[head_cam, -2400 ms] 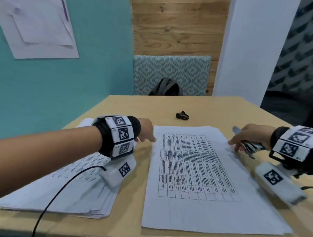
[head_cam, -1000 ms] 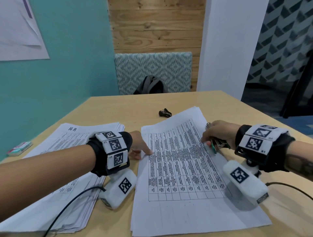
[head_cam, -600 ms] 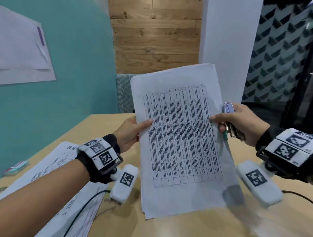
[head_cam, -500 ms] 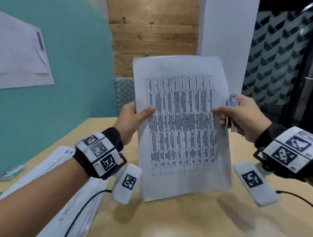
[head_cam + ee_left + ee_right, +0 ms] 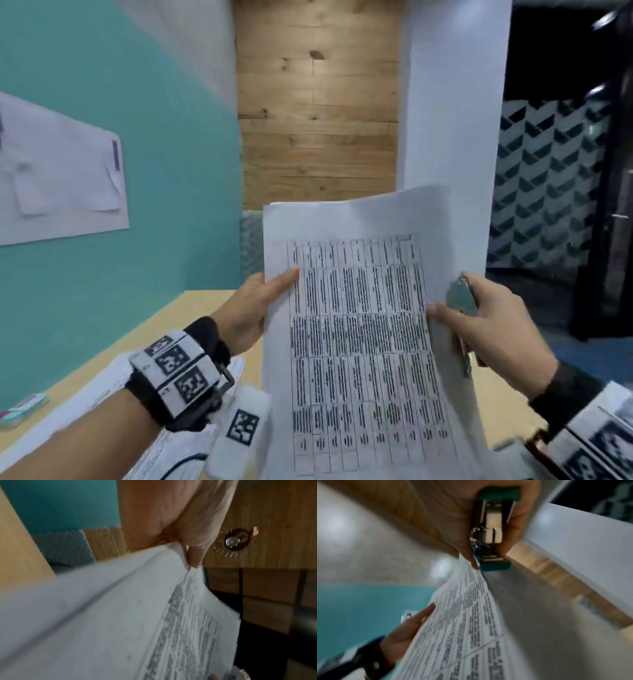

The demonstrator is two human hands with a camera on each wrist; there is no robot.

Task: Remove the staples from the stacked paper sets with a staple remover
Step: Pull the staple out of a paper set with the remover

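A person holds a set of printed sheets (image 5: 363, 329) upright in the air above a light wooden table (image 5: 191, 308), one hand on each long edge. The left hand (image 5: 253, 308) pinches the left edge about a third of the way down, thumb flat on the printed front and the other fingers behind the sheets; the left wrist view shows the thumb (image 5: 195, 555) pressed against the edge of the set, where several layered sheets can be seen. The right hand (image 5: 493, 329) pinches the right edge at much the same height, thumb on the front, and the same hand also holds a green and metal stapler-like tool (image 5: 462, 301) against its palm, the tool's upper end sticking up just beside the paper's edge. In the right wrist view the tool (image 5: 493, 534) lies along the fingers with its green ends and metal middle showing, and the thumb tip touches the paper right next to it. The top sheet carries a table of dense black text in columns; its top edge bends back a little. No staple can be made out in the blurred views. On the table below the left forearm lies another pile of printed paper (image 5: 113, 383), and a small flat teal and pink object (image 5: 20, 407) rests near the table's left edge by the teal wall (image 5: 154, 171). Both wrists wear black bands with square black-and-white markers.
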